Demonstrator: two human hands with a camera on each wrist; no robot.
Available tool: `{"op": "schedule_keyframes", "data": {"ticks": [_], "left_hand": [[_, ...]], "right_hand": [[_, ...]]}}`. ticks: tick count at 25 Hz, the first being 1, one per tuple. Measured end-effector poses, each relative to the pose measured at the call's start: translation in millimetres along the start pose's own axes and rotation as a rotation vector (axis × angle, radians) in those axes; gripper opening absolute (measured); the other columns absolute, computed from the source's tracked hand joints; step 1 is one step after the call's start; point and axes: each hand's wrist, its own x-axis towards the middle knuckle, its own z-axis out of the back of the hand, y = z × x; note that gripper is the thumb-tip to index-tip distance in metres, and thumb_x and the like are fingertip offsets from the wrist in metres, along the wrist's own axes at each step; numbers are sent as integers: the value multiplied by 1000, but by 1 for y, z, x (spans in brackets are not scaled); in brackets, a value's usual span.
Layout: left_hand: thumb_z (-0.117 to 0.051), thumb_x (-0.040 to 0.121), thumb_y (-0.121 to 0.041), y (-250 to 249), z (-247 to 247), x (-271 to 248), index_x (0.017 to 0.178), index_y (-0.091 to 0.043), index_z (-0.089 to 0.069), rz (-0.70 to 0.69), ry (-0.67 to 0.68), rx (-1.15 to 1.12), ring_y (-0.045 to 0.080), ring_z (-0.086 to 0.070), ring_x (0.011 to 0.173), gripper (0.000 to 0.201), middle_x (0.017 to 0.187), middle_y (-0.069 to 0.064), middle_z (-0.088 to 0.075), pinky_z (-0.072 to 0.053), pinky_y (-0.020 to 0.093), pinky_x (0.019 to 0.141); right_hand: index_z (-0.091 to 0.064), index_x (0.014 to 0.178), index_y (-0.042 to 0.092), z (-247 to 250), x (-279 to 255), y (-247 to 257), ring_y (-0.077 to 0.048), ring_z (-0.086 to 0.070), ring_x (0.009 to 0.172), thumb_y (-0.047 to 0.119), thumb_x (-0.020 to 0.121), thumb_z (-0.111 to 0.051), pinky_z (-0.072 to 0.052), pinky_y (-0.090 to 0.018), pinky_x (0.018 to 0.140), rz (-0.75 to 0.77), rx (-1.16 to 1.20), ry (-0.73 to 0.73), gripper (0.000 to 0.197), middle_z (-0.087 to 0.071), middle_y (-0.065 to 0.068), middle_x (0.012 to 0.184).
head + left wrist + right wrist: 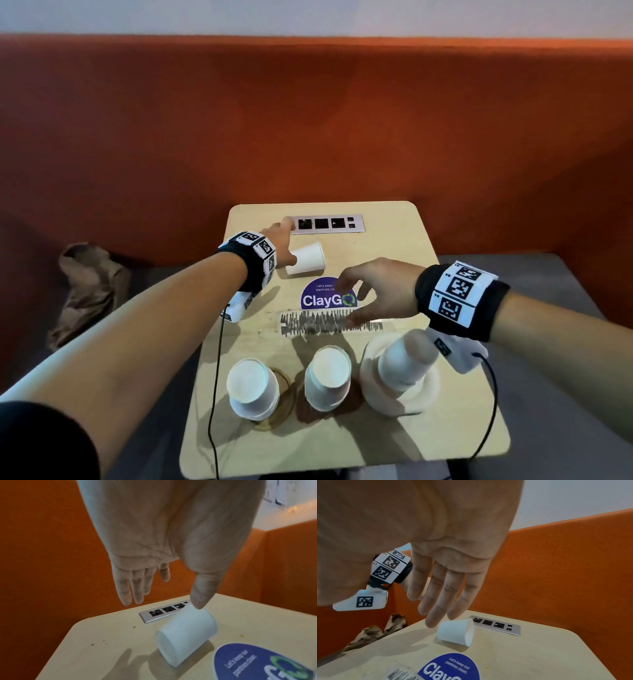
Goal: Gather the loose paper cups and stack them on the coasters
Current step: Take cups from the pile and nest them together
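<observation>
One loose white paper cup lies on its side at the back of the small table. My left hand hovers over it with straight fingers; the thumb tip is at the cup's rim, and contact cannot be told. My right hand hangs relaxed and empty above the blue sticker. Near the front edge stand three upside-down cup stacks: left on a clear brownish coaster, middle on a dark coaster, right on a white coaster.
A silver socket panel is set into the table's far edge. A round blue ClayGo sticker and a scraped label strip lie mid-table. A crumpled brown paper bag sits on the seat at left. Orange upholstery rises behind.
</observation>
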Motion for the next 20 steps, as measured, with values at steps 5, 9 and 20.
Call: {"op": "schedule_keyframes", "data": {"ticks": [5,9,20], "left_hand": [[-70,79,-48,-2,-18,31,107,-32,-75,-97,204,239,28,-47,132,32,143,1,-52,-40,41,106],[-77,79,-43,8,-44,36,112,-24,-77,-98,305,116,25,-63,105,38,120,1,-68,-50,31,89],[-77,77,-6,-32,60,-57,73,-23,-79,-340,159,218,19,-65,86,17,91,-3,-75,-49,28,74]], "right_hand": [[-59,124,28,0,23,-12,-12,-65,100,54,84,-71,-53,-31,86,-60,34,-42,49,-65,10,123],[-61,122,30,-1,30,-19,-10,-66,98,51,85,-72,-55,-34,87,-80,59,-56,44,-65,12,120],[-36,149,26,24,12,2,-17,-45,134,49,81,-75,-39,-35,109,44,-73,-367,82,-41,6,152]]}}
